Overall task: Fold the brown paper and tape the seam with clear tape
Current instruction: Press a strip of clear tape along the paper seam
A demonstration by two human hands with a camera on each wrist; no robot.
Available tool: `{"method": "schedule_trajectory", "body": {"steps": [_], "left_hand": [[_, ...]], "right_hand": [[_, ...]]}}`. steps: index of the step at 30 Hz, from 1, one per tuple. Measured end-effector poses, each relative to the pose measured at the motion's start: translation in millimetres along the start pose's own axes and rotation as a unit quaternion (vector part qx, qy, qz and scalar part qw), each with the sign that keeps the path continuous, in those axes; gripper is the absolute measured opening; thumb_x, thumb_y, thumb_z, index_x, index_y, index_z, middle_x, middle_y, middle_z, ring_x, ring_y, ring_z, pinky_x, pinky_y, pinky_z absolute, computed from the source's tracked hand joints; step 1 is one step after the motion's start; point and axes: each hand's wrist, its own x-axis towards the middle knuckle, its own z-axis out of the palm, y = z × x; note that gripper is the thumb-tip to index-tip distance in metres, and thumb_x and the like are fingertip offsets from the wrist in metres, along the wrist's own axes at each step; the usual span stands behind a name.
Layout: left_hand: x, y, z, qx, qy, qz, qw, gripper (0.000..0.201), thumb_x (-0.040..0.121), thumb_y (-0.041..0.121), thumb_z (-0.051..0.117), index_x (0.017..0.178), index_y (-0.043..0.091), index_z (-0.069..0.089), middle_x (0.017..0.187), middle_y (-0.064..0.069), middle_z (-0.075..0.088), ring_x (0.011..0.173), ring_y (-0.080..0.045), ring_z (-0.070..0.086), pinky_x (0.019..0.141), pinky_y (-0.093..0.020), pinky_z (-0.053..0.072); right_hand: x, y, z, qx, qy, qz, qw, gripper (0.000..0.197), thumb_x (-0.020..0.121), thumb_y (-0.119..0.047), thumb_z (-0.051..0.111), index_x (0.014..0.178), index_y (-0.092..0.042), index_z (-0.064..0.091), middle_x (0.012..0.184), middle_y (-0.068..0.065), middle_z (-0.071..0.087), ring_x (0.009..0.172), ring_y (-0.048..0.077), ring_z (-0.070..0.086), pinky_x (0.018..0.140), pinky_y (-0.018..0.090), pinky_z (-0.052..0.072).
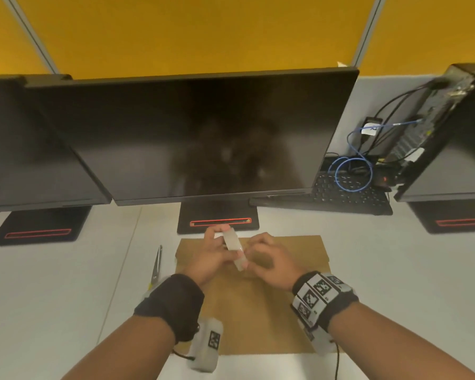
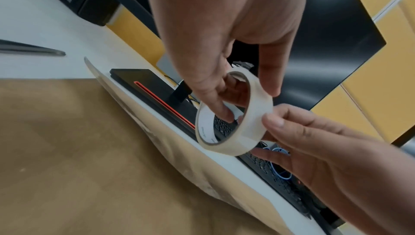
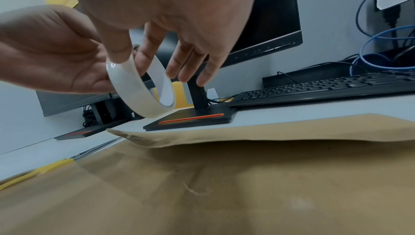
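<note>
The brown paper (image 1: 258, 311) lies folded on the white table, and its far flap (image 3: 224, 136) lifts slightly off the layer beneath. Both hands hold a roll of clear tape (image 1: 233, 249) a little above the paper's far edge. My left hand (image 1: 217, 242) grips the roll (image 2: 235, 132) with fingers through its hole and the thumb outside. My right hand (image 1: 254, 252) pinches the roll's (image 3: 139, 88) outer band, thumb on its face and fingers under it. No pulled-out strip of tape shows.
Scissors (image 1: 157, 263) with yellow handles lie left of the paper. A monitor stand (image 1: 217, 218) sits just beyond the paper's far edge, under a dark monitor (image 1: 192, 138). A black keyboard (image 1: 348, 196) and blue cables are at the back right.
</note>
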Motion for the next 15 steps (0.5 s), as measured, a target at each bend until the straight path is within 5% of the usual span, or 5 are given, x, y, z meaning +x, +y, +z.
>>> {"method": "schedule_trajectory", "body": {"steps": [5,8,15], "left_hand": [[8.4,-5.3,11.1,0.024,0.015,-0.018,0.999,0.027,0.094,0.007,0.055,0.119,0.015,0.046,0.108,-0.017,0.064,0.099,-0.030,0.062,0.094,-0.042,0.050],[11.2,-13.4,9.7,0.069,0.044,-0.009,0.997,0.018,0.099,0.028,0.049,0.113,0.017,0.055,0.100,-0.006,0.069,0.091,-0.024,0.064,0.083,-0.034,0.049],[20.4,-29.6,-10.3,0.192,0.121,0.047,0.973,0.017,0.094,0.023,0.059,0.101,0.009,0.066,0.101,-0.001,0.064,0.084,-0.006,0.057,0.078,-0.019,0.045]], "right_hand": [[-2.3,-2.7,-9.6,-0.068,-0.070,0.005,0.995,0.019,0.094,-0.035,0.053,0.100,-0.018,0.059,0.107,-0.007,0.056,0.105,0.014,0.049,0.093,0.033,0.040],[-6.5,-5.3,-16.3,-0.066,-0.095,0.035,0.993,0.020,0.097,-0.033,0.047,0.104,-0.016,0.053,0.104,0.003,0.060,0.095,0.021,0.054,0.082,0.032,0.043],[-6.2,-7.9,-18.9,-0.028,-0.137,0.047,0.989,0.010,0.100,-0.032,0.039,0.098,-0.023,0.043,0.094,0.005,0.062,0.081,0.022,0.055,0.071,0.032,0.043]]}}
